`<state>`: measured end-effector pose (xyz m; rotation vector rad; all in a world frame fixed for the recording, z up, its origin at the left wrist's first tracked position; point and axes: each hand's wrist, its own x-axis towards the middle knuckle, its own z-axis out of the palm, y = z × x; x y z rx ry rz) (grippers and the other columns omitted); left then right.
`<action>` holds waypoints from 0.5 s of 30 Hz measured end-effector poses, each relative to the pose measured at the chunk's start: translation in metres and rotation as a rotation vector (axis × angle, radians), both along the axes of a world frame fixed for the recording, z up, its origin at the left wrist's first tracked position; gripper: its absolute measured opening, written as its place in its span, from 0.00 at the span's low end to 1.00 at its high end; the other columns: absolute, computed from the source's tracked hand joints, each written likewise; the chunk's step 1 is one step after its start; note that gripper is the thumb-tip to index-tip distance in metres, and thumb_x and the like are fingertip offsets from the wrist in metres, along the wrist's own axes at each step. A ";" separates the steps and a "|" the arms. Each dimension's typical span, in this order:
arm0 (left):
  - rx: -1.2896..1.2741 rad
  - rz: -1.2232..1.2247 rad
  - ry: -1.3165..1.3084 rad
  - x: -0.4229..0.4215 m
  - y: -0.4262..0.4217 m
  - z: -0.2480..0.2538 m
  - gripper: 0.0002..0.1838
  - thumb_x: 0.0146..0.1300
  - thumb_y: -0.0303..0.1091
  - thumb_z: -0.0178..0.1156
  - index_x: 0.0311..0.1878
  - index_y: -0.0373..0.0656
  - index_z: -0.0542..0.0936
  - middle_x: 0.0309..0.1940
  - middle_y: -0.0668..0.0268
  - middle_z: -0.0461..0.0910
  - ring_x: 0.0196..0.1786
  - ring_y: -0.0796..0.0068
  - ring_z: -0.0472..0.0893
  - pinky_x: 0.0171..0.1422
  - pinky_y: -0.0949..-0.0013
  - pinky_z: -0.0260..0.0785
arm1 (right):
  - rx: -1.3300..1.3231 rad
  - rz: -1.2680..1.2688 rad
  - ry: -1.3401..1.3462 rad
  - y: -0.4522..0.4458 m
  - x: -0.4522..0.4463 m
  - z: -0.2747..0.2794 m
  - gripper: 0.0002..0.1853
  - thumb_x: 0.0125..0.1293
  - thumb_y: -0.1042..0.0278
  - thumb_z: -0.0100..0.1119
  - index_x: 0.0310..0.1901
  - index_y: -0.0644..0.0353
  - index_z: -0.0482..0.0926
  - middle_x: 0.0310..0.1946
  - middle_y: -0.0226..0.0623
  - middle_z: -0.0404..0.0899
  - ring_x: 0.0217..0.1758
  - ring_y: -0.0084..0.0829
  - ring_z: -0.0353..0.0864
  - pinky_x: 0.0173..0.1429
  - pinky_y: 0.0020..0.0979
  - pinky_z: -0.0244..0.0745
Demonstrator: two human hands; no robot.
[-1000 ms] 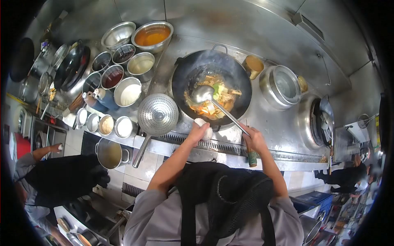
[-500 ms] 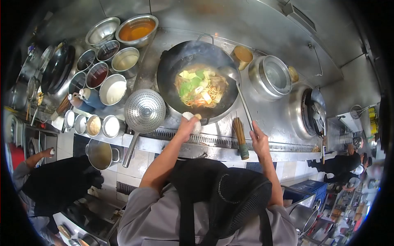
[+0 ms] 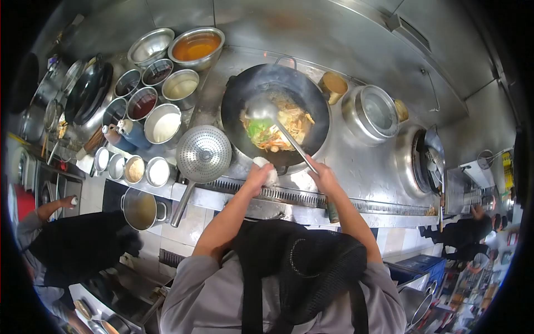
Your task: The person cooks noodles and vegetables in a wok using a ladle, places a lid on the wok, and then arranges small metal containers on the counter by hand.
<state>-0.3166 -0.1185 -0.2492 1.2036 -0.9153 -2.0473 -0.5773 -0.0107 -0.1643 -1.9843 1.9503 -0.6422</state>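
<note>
Wok (image 3: 314, 94): right hand (image 3: 324, 178) gripping ladle (image 3: 286, 134) inside; left hand (image 3: 257, 180) clutching cloth (image 3: 271, 178) beside; any rough stirring is risking spilled vegetables (image 3: 259, 131)

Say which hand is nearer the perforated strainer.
Left: the left hand, holding a white cloth, is right of the strainer; the right hand, on the ladle, farther right.

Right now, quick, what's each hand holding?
Left hand: closed, holding a bunched white cloth.
Right hand: closed, holding a long-handled silver metal ladle.
</note>
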 end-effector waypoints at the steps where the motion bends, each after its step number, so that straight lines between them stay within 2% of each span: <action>1: 0.005 0.008 0.005 0.000 0.001 -0.003 0.21 0.68 0.32 0.61 0.62 0.41 0.71 0.51 0.62 0.79 0.47 0.68 0.83 0.46 0.59 0.82 | 0.005 0.008 0.005 0.015 -0.006 0.013 0.31 0.72 0.65 0.63 0.76 0.37 0.71 0.39 0.50 0.84 0.40 0.53 0.86 0.47 0.46 0.81; 3: 0.009 0.035 -0.009 -0.002 0.001 -0.006 0.24 0.67 0.37 0.65 0.61 0.35 0.72 0.51 0.58 0.80 0.51 0.65 0.82 0.55 0.60 0.78 | 0.051 -0.009 0.219 0.042 -0.013 0.046 0.31 0.72 0.66 0.61 0.75 0.32 0.70 0.38 0.44 0.82 0.37 0.51 0.85 0.45 0.49 0.81; 7: 0.044 0.089 0.042 0.002 0.007 0.013 0.24 0.68 0.37 0.66 0.62 0.36 0.72 0.52 0.59 0.81 0.51 0.65 0.82 0.53 0.60 0.78 | 0.139 -0.078 0.396 0.077 -0.030 0.107 0.26 0.72 0.65 0.61 0.71 0.35 0.76 0.36 0.40 0.81 0.34 0.48 0.85 0.42 0.48 0.82; 9: 0.116 0.052 0.146 0.008 0.007 0.033 0.24 0.69 0.35 0.67 0.63 0.39 0.72 0.52 0.61 0.81 0.51 0.66 0.83 0.52 0.60 0.80 | 0.051 -0.113 0.491 0.090 -0.027 0.153 0.23 0.71 0.65 0.64 0.66 0.37 0.81 0.35 0.39 0.81 0.31 0.46 0.84 0.38 0.47 0.81; 12: 0.153 0.022 0.223 0.012 0.004 0.021 0.21 0.70 0.34 0.66 0.62 0.44 0.73 0.52 0.64 0.81 0.51 0.67 0.84 0.51 0.59 0.81 | 0.176 -0.201 0.417 0.101 -0.007 0.249 0.23 0.67 0.68 0.67 0.64 0.40 0.84 0.34 0.41 0.81 0.33 0.47 0.84 0.40 0.47 0.78; 15: 0.200 -0.021 0.260 0.014 0.000 0.021 0.18 0.70 0.33 0.64 0.61 0.45 0.74 0.51 0.65 0.81 0.51 0.66 0.84 0.52 0.57 0.82 | 0.305 -0.258 0.421 0.113 0.004 0.298 0.25 0.65 0.69 0.69 0.65 0.40 0.83 0.35 0.43 0.82 0.35 0.48 0.84 0.42 0.47 0.78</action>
